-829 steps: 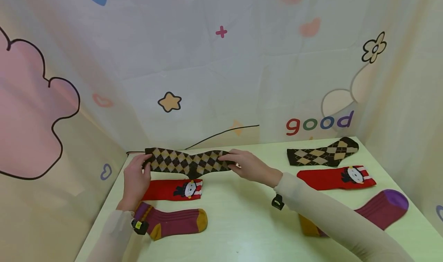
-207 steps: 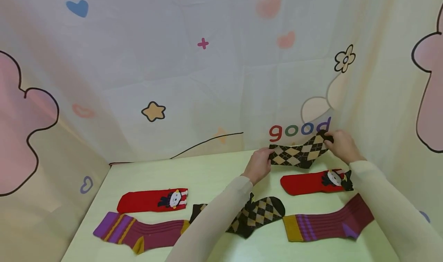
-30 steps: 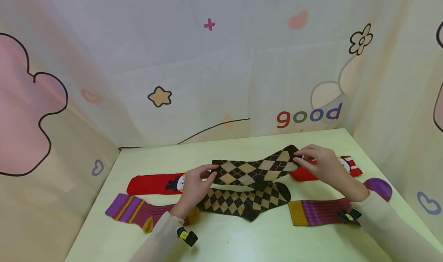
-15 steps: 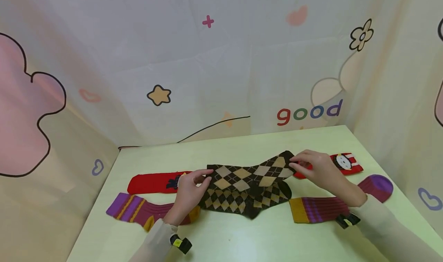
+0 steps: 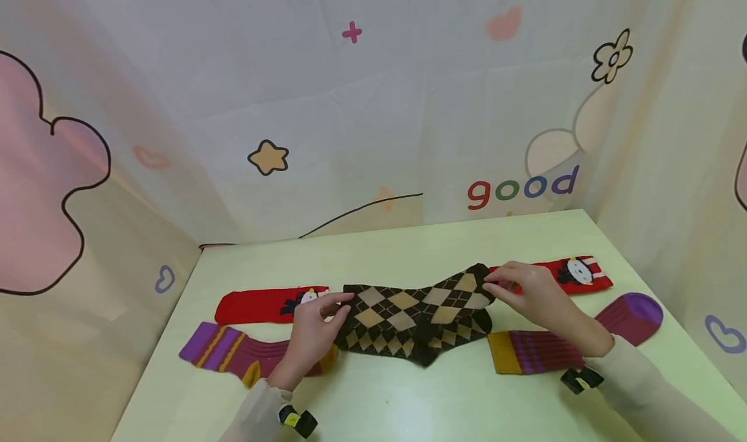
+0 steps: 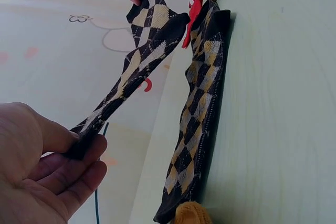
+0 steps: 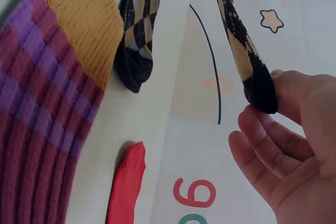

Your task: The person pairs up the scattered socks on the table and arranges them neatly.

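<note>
Between both hands hangs a dark argyle sock (image 5: 397, 306) with large tan and grey diamonds. My left hand (image 5: 314, 335) pinches its cuff end between thumb and fingers, as the left wrist view shows. At the toe end, my right hand (image 5: 533, 299) pinches the black tip (image 7: 261, 95). Under it on the table lies a second argyle sock (image 6: 197, 114) with smaller diamonds, partly covered by the held one in the head view. Both wrist views show a gap between the held sock and the table.
On the left lie a red sock (image 5: 251, 307) and a maroon sock with purple stripes (image 5: 233, 351). Another red sock (image 5: 583, 275) and a maroon sock with a mustard cuff (image 5: 533, 352) lie on the right. A printed curtain (image 5: 350, 118) hangs behind the table (image 5: 397, 403).
Over the last second, both hands have brought the held argyle sock lower and slightly left, over the other argyle sock. Earlier it was at the back right, and the second one was further back left.
</note>
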Demonstrator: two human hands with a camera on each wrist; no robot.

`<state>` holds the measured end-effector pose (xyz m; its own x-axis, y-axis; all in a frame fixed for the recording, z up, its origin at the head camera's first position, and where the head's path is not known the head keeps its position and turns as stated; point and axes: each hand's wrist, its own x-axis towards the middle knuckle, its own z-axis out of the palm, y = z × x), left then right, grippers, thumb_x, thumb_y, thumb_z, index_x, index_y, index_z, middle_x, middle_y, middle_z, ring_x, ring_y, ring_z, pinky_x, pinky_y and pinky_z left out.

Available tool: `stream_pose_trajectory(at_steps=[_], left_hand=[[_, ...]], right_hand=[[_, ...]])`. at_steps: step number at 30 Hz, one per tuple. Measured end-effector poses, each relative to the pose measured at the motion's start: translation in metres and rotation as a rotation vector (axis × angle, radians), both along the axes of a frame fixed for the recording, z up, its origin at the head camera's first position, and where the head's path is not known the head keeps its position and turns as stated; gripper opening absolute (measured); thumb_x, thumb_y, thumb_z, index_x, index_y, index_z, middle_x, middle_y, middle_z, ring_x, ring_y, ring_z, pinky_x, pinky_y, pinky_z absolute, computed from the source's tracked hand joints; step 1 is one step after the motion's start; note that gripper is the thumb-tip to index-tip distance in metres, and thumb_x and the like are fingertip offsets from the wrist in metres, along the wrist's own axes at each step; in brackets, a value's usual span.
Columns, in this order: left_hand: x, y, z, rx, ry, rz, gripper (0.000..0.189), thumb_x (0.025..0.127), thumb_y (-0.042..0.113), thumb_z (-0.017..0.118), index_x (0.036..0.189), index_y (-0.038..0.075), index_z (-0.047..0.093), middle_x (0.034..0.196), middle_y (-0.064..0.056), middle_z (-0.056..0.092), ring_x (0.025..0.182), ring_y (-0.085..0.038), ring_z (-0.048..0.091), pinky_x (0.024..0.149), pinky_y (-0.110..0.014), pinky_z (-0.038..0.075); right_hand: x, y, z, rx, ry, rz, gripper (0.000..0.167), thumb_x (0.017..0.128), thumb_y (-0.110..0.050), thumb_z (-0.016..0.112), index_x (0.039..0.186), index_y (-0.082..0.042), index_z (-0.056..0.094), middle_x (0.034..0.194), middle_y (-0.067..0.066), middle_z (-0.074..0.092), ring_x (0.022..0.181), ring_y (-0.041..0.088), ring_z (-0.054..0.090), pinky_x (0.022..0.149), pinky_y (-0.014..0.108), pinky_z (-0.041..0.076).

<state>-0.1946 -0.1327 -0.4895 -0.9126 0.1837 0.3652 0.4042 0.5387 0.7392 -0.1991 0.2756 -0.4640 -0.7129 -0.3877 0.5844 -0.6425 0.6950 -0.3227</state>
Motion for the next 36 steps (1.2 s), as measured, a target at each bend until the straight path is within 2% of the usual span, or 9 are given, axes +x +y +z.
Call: stream_pose_trajectory(at_steps=[6,20,26,31,36], left_hand=[[0.004,-0.004,-0.004,-0.025,-0.015,0.025,0.025,0.091,0.007,0.078,0.115,0.015,0.079,0.110,-0.003,0.077,0.084,-0.012,0.072,0.081,-0.036,0.062],[0.008,-0.005,-0.008,-0.010,-0.072,0.041,0.024,0.092,0.008,0.078,0.114,0.016,0.080,0.110,-0.002,0.077,0.082,-0.009,0.071,0.081,-0.033,0.061],[0.008,-0.006,-0.009,-0.016,-0.079,0.035,0.025,0.092,0.008,0.077,0.115,0.016,0.080,0.111,-0.003,0.077,0.084,-0.010,0.072,0.081,-0.032,0.061],[0.009,-0.007,-0.010,-0.028,-0.105,0.030,0.025,0.092,0.008,0.077,0.116,0.016,0.079,0.113,-0.004,0.077,0.085,-0.013,0.072,0.078,-0.025,0.060],[0.009,-0.008,-0.011,-0.059,-0.093,0.023,0.025,0.091,0.007,0.078,0.115,0.015,0.080,0.110,-0.005,0.077,0.082,-0.013,0.071,0.074,-0.022,0.059]], right_hand=[[0.003,-0.003,-0.003,-0.001,0.026,0.027,0.016,0.078,-0.003,0.087,0.091,-0.009,0.078,0.081,-0.008,0.069,0.068,0.004,0.061,0.058,0.025,0.057],[0.005,-0.006,-0.004,0.011,0.011,0.024,0.015,0.079,-0.005,0.087,0.090,-0.011,0.078,0.082,-0.006,0.072,0.068,0.004,0.062,0.059,0.026,0.057],[0.005,-0.006,-0.005,0.006,-0.013,0.027,0.014,0.079,-0.004,0.086,0.089,-0.011,0.078,0.078,-0.010,0.068,0.067,0.001,0.058,0.058,0.024,0.056],[0.005,-0.006,-0.009,0.008,-0.035,0.036,0.014,0.080,-0.003,0.086,0.088,-0.012,0.077,0.078,-0.011,0.067,0.067,-0.001,0.057,0.059,0.023,0.056],[0.006,-0.007,-0.012,0.020,-0.095,0.033,0.013,0.082,-0.004,0.084,0.090,-0.012,0.078,0.079,-0.012,0.068,0.067,-0.001,0.057,0.059,0.020,0.055]])
